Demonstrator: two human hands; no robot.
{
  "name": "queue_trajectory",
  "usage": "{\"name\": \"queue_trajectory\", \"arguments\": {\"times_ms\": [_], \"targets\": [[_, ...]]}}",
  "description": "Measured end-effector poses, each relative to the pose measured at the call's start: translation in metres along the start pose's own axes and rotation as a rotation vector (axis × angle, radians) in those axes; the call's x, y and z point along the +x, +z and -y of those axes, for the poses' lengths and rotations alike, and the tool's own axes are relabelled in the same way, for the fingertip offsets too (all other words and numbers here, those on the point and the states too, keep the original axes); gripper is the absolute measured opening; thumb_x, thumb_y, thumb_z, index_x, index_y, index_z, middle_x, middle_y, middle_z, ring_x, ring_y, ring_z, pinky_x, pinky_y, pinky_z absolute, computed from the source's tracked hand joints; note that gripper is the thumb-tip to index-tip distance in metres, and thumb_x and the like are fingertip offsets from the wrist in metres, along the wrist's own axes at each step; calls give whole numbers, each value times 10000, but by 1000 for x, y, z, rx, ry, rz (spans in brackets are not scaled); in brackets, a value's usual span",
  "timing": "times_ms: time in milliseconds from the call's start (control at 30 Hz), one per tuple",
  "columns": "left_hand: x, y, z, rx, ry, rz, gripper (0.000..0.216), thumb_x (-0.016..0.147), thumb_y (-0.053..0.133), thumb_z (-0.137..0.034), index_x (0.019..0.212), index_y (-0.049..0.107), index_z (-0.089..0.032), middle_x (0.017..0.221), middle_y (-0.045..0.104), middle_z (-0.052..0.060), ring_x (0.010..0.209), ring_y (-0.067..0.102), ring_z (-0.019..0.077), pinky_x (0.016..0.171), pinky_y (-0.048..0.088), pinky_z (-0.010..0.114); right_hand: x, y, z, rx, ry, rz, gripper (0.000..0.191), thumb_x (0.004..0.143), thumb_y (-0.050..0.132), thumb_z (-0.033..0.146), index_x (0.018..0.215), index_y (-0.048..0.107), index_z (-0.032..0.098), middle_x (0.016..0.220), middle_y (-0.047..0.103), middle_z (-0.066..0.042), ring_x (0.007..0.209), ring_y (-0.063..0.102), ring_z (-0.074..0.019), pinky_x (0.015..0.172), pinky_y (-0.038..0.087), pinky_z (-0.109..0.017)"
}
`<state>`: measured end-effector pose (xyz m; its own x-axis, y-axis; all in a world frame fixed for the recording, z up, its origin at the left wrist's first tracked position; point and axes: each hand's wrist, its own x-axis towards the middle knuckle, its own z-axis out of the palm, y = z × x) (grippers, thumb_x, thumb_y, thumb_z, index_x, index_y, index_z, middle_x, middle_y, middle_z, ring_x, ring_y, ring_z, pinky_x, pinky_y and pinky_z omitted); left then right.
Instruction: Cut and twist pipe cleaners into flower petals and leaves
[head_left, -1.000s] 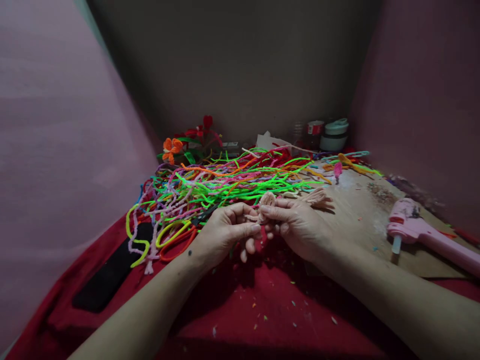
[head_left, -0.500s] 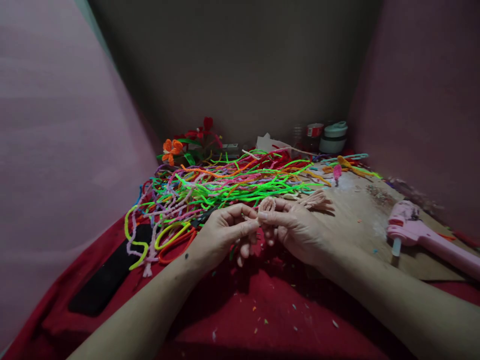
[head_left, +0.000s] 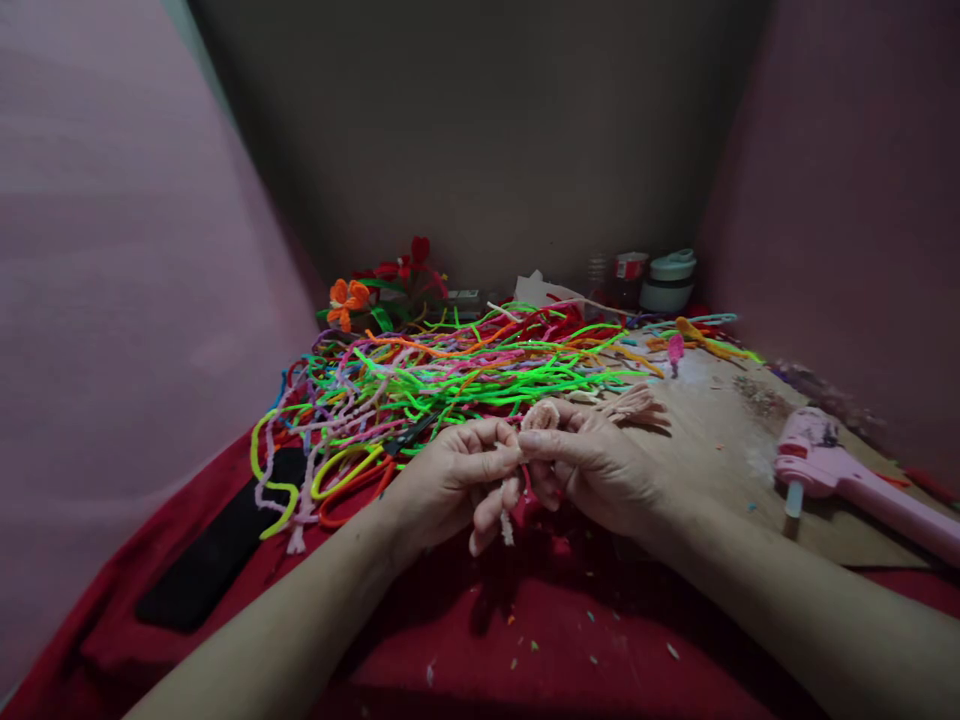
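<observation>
Far left, flat on the red cloth [head_left: 525, 620] over the bench: a long black strip [head_left: 217, 550]. Just right of it, spread wide across the middle: a tangled heap of pipe cleaners [head_left: 450, 370], mostly neon green, with orange, pink, yellow and blue. Behind the heap, against the back wall: an orange flower [head_left: 343, 297] and a red flower [head_left: 409, 262], both fuzzy like the pipe cleaners.

At the near edge of the heap: left hand [head_left: 450, 475], closed, thumb and forefinger pinching the pale pink pipe-cleaner piece [head_left: 540, 415]. Holds it from the left side, other fingers curled below. Pale pink pipe-cleaner piece: raised just above the cloth, squarely between both hands, its coiled head poking up over the fingertips, one loose tail hanging down under the left fingers.

Touching it from the other side: right hand [head_left: 600, 465], closed too, thumb and forefinger clamped on the same piece, fingertips meeting those of the left.

Just beyond the right knuckles, on the brown cardboard sheet [head_left: 720, 420]: a second pale coiled bit [head_left: 634, 402]. Further back: a few jars [head_left: 667, 275]. Far right, lying on the cardboard, well apart from the hands: a pink glue gun [head_left: 840, 470].
</observation>
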<state>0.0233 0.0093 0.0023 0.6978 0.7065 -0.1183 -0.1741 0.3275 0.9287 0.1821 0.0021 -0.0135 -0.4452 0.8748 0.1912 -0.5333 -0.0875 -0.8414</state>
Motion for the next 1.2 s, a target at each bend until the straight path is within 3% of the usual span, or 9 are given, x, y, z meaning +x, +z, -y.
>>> {"name": "queue_trajectory", "arguments": {"times_ms": [167,367,500,633,767,867,1000,1200], "targets": [[0,3,0,75,55,-75,80,817,514,-221,798,481,-150,496,573,-41,259,396,45,257,399,163,1,-2,0,31,-10,-57,144,751,631,279,710,552,166,538,512,55,411,449,-47,379,362,-151],[-5,10,0,593,139,-262,138,817,518,-273,879,499,-151,532,564,-33,349,467,48,330,383,126,0,-3,-4,-100,7,-147,194,743,628,304,666,523,161,527,490,57,381,410,-40,365,335,-157],[-8,10,-5,704,63,-236,188,814,511,-296,922,528,-142,534,556,-32,352,469,47,348,383,134,0,0,-3,-205,-18,-149,243,744,626,334,621,510,159,517,464,58,372,396,-40,362,319,-171],[-9,8,-11,712,29,-237,257,803,514,-336,991,550,-163,512,540,-41,354,483,68,336,376,147,-1,2,-2,-241,2,-176,221,736,631,335,640,527,166,516,483,56,358,391,-41,351,303,-181],[-8,5,-18,696,101,-380,242,776,558,-339,930,614,-160,526,523,-44,375,427,37,345,315,126,-2,1,-1,-287,53,-141,239,744,613,337,604,515,171,463,498,48,339,399,-52,331,280,-187],[-8,4,-19,557,133,-440,230,726,627,-318,888,630,-154,610,565,-33,396,384,14,369,293,127,-3,2,-2,-296,161,-82,224,726,625,319,599,519,168,427,484,56,308,374,-49,308,273,-183],[-7,7,-15,366,91,-339,235,704,656,-289,900,626,-165,784,630,8,568,546,65,508,412,159,-4,6,-2,-336,260,-73,182,713,623,281,611,540,155,397,473,60,290,371,-51,298,271,-179],[-8,8,-16,361,96,-214,163,758,604,-287,774,591,-126,668,599,10,593,585,105,545,453,190,-5,13,1,-418,190,-82,172,706,615,280,623,568,137,471,536,29,380,443,-59,394,349,-190]]}}
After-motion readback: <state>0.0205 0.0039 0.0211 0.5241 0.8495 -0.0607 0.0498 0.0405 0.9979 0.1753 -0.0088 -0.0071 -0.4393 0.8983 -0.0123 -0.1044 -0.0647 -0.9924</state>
